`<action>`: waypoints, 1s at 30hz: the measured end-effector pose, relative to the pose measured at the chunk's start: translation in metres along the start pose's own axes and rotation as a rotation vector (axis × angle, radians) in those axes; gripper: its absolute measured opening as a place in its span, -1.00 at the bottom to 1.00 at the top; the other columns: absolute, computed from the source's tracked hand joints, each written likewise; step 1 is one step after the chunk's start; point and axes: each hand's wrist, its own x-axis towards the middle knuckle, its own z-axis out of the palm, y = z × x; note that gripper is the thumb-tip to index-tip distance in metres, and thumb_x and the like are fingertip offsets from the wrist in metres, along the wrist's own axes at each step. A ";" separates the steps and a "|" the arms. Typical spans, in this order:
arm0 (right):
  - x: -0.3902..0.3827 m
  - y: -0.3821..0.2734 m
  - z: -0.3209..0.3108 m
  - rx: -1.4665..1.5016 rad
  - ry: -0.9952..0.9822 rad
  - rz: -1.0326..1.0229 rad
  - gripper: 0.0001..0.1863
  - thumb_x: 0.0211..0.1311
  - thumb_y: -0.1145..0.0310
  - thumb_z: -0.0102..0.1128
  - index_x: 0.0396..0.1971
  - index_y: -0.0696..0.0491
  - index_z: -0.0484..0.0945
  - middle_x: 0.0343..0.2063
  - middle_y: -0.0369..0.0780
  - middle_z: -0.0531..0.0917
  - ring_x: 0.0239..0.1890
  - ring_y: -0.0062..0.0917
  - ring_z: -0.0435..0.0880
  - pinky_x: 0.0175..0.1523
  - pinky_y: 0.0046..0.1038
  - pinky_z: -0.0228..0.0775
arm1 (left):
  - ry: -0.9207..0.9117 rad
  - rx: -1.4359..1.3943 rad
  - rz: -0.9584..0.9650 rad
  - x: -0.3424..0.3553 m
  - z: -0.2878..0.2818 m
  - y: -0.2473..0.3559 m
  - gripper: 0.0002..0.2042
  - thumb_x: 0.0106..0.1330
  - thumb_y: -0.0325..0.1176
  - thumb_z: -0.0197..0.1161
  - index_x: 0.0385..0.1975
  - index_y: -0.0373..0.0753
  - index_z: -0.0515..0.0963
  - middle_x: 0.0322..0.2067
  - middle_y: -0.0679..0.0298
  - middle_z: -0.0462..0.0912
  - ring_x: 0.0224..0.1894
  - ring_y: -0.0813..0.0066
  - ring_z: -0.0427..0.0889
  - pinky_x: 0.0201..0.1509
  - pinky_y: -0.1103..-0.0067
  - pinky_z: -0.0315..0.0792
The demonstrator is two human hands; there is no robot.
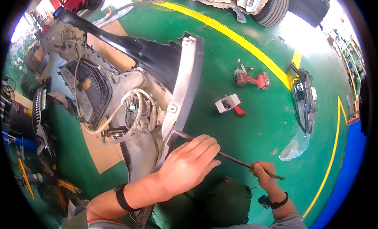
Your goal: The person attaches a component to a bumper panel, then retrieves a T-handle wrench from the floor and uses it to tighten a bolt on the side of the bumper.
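A long, thin dark metal bar slants across in front of me. My left hand is closed around its middle, close to the car body section. My right hand grips it near its lower right end. The far tip of the bar meets the pale metal edge strip of the car body section, but exactly how it sits there cannot be seen. Behind that strip are a black fender-like panel, a looped beige hose and a dark mesh-covered part.
On the green floor to the right lie a red cordless power tool, a small open white box, a red-handled tool and a headlight. Flattened cardboard lies below the body section. A car wheel stands at the far side.
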 end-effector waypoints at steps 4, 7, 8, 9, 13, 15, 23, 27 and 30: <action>0.002 -0.013 0.002 -0.019 0.011 -0.106 -0.44 0.57 0.07 0.02 -0.61 0.16 0.45 -0.66 -0.30 0.46 -0.58 -0.62 0.38 -0.46 -0.49 0.19 | 0.082 -0.090 0.072 -0.002 -0.026 0.011 -0.69 0.09 -0.45 0.59 -0.21 -0.31 0.61 -0.22 0.10 0.67 -0.11 0.08 0.71 -0.02 0.33 0.62; 0.005 -0.019 0.009 -0.013 0.020 -0.224 -0.51 0.58 0.12 0.09 -0.58 0.12 0.48 -0.68 -0.29 0.45 -0.57 -0.63 0.38 -0.45 -0.46 0.22 | 0.177 -0.214 0.054 -0.006 -0.056 0.013 -0.77 0.19 -0.48 0.53 -0.27 -0.34 0.58 -0.33 0.15 0.66 -0.25 0.19 0.69 -0.09 0.37 0.59; 0.006 -0.022 0.012 -0.013 0.010 -0.233 -0.52 0.58 0.14 0.09 -0.57 0.12 0.48 -0.68 -0.28 0.45 -0.58 -0.61 0.38 -0.46 -0.45 0.22 | 0.257 -0.304 -0.023 -0.007 -0.066 0.015 -0.83 0.28 -0.50 0.45 -0.27 -0.34 0.56 -0.32 0.15 0.64 -0.26 0.27 0.66 -0.12 0.43 0.56; 0.007 -0.023 0.014 -0.016 0.005 -0.255 -0.52 0.58 0.15 0.09 -0.57 0.13 0.49 -0.68 -0.26 0.45 -0.60 -0.60 0.38 -0.47 -0.45 0.22 | 0.288 -0.298 -0.008 -0.005 -0.078 0.009 -0.85 0.37 -0.50 0.36 -0.18 -0.34 0.52 -0.27 0.18 0.60 -0.31 0.38 0.58 -0.18 0.50 0.50; 0.014 -0.030 0.022 0.022 -0.015 -0.280 -0.54 0.57 0.20 0.09 -0.57 0.14 0.48 -0.70 -0.22 0.45 -0.65 -0.56 0.38 -0.52 -0.43 0.19 | 0.486 -0.491 -0.426 0.006 -0.123 -0.011 -0.59 0.56 -0.02 0.12 0.03 -0.31 0.49 -0.04 0.22 0.58 0.00 0.46 0.53 0.11 0.48 0.41; 0.016 -0.033 0.024 0.030 -0.024 -0.300 -0.54 0.57 0.21 0.09 -0.58 0.14 0.47 -0.71 -0.23 0.45 -0.66 -0.57 0.38 -0.53 -0.44 0.18 | 0.417 -0.585 -0.560 0.012 -0.139 -0.020 -0.50 0.55 0.06 0.12 0.13 -0.31 0.49 0.06 0.19 0.60 0.13 0.39 0.56 0.17 0.44 0.43; 0.019 -0.028 0.023 0.050 -0.031 -0.278 -0.55 0.57 0.22 0.09 -0.57 0.14 0.46 -0.72 -0.22 0.45 -0.68 -0.52 0.43 -0.54 -0.43 0.20 | 0.204 -0.681 -0.750 -0.016 -0.151 -0.007 -0.33 0.54 0.22 -0.01 0.26 -0.34 0.45 0.18 0.03 0.59 0.20 0.18 0.59 0.23 0.31 0.49; 0.022 -0.023 0.021 0.046 -0.067 -0.267 -0.57 0.57 0.24 0.10 -0.57 0.14 0.45 -0.71 -0.18 0.46 -0.68 -0.44 0.44 -0.52 -0.39 0.23 | 0.234 -0.591 -0.845 -0.042 -0.158 0.022 -0.26 0.52 0.24 -0.01 0.31 -0.41 0.38 0.22 -0.07 0.57 0.19 0.14 0.62 0.21 0.31 0.52; 0.025 -0.022 0.019 0.022 -0.085 -0.293 -0.58 0.56 0.26 0.11 -0.56 0.14 0.45 -0.69 -0.16 0.46 -0.68 -0.37 0.45 -0.52 -0.36 0.24 | 0.225 -0.496 -0.862 -0.046 -0.158 0.056 -0.23 0.51 0.24 0.05 0.29 -0.48 0.37 0.18 -0.11 0.58 0.15 0.11 0.65 0.14 0.34 0.56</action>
